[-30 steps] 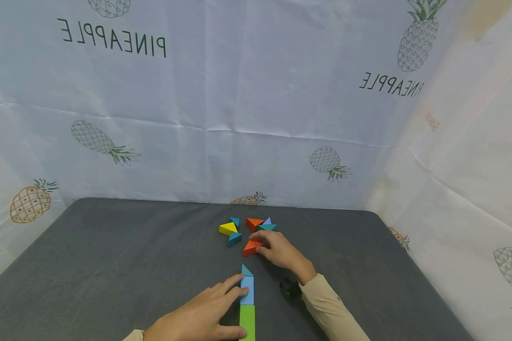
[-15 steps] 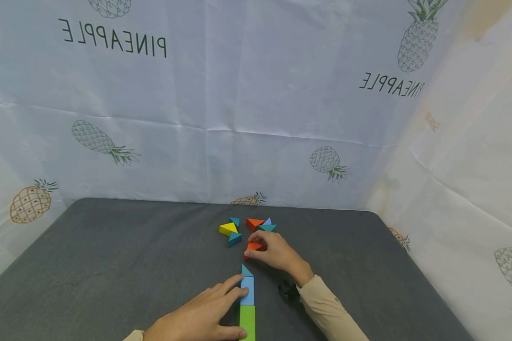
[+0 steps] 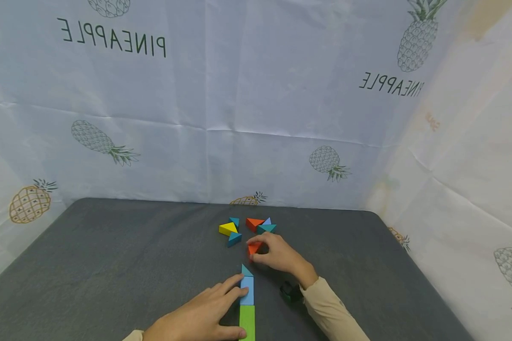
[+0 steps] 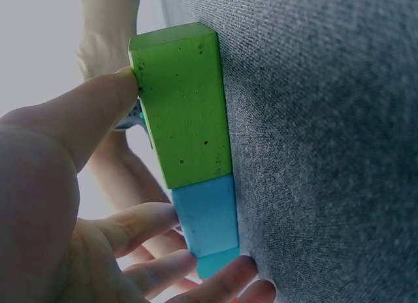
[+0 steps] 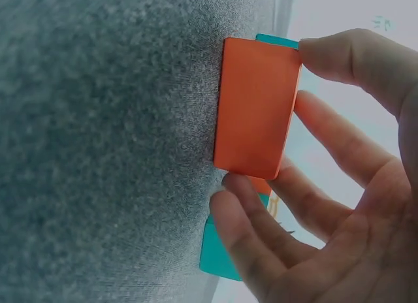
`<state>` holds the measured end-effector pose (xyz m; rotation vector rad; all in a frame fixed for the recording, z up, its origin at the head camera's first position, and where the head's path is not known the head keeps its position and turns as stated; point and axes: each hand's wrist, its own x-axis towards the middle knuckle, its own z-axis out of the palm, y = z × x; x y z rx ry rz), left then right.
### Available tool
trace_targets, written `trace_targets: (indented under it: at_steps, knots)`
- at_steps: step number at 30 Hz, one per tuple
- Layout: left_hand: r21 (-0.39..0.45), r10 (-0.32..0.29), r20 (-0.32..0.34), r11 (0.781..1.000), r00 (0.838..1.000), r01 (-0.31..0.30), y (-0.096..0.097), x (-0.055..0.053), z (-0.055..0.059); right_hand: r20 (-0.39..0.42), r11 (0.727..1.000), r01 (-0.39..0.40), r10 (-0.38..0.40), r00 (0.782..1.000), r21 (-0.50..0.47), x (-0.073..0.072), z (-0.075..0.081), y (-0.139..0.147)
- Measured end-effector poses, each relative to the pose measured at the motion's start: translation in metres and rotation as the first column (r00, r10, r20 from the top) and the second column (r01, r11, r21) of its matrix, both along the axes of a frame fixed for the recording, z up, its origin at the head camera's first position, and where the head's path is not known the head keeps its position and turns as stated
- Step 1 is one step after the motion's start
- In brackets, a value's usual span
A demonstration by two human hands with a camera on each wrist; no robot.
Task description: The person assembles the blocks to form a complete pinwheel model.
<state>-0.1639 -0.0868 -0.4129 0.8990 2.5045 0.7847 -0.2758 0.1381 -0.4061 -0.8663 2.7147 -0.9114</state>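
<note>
My right hand (image 3: pixel 279 255) pinches a red triangular block (image 3: pixel 253 247) between thumb and fingers on the table. In the right wrist view, the thumb is at one upper corner of this block (image 5: pixel 258 107), with fingertips at its far side and lower edge. Nearer to me, a green block (image 3: pixel 247 322), a light blue block (image 3: pixel 249 283) and a small teal triangular block (image 3: pixel 245 271) lie end to end in a straight row. Alongside this row rests my left hand (image 3: pixel 200 308), fingers spread. Its thumb touches the green block (image 4: pixel 183 113), and its fingertips reach the blue and teal ones.
Beyond the hands stand a yellow triangular block (image 3: pixel 228 229) with blue triangular blocks (image 3: pixel 234 239) around it. To their right are another red triangular block (image 3: pixel 254 223), a teal one (image 3: pixel 266 228) and a lavender one (image 3: pixel 267 221). A pineapple-print curtain (image 3: pixel 260 94) hangs behind the dark table (image 3: pixel 132 255).
My right thumb has shifted toward the near corner of the red triangular block, which has turned and slid slightly right. The left hand and the row of blocks stay put.
</note>
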Motion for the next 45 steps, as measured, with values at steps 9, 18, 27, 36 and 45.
trace_targets:
  at_steps: [9,18,27,36,45]
  knots:
    - [0.016,-0.009,-0.009,1.000,1.000,0.009,-0.001,0.000,0.000,0.022,1.000,0.029,-0.029,0.999,-0.002,0.007,0.000,0.007]
    - [0.015,-0.008,-0.011,1.000,1.000,0.009,-0.002,0.000,0.000,0.053,1.000,0.001,-0.002,0.999,0.013,0.008,-0.003,0.010]
    - [0.009,-0.005,-0.009,1.000,1.000,0.005,-0.001,0.000,0.000,0.064,0.999,-0.018,0.016,0.998,0.031,0.009,-0.003,0.006]
    - [-0.002,0.001,-0.014,1.000,1.000,-0.001,0.000,0.001,-0.001,0.036,0.998,-0.050,0.049,0.998,0.029,0.010,-0.001,0.008]
    - [-0.008,0.000,-0.017,1.000,1.000,0.000,0.000,0.000,0.000,0.075,0.996,-0.008,0.014,0.997,-0.085,0.010,-0.004,0.009]
